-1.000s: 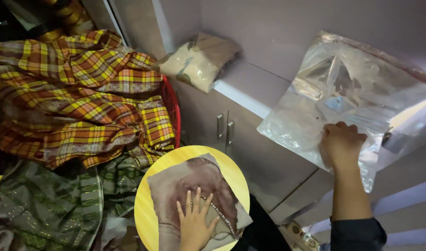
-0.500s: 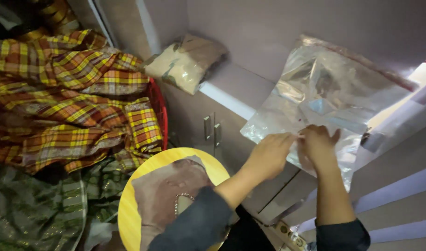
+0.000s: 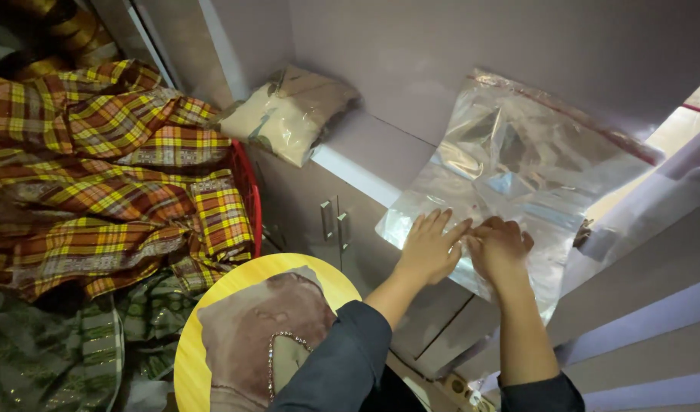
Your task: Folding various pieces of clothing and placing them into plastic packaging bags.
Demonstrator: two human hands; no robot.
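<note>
A large clear plastic bag (image 3: 518,160) with a red zip strip along its top lies on a pale shelf and leans against the wall. My left hand (image 3: 429,246) rests flat on the bag's lower edge, fingers together. Right beside it, my right hand (image 3: 501,248) pinches the same lower edge with curled fingers. Below my left arm, a folded mauve garment (image 3: 254,328) with a beaded neckline lies on a round yellow stool (image 3: 193,358).
A packed bag of cream cloth (image 3: 289,114) sits at the shelf's far left end. A yellow and red checked cloth (image 3: 98,175) is heaped over a red basket (image 3: 251,194). Green patterned fabric (image 3: 45,358) lies below it. Cabinet doors with metal handles (image 3: 335,221) stand under the shelf.
My left hand left the mauve garment on the stool and rose to the clear bag, joining the right hand at its lower edge. The right hand stayed on the bag.
</note>
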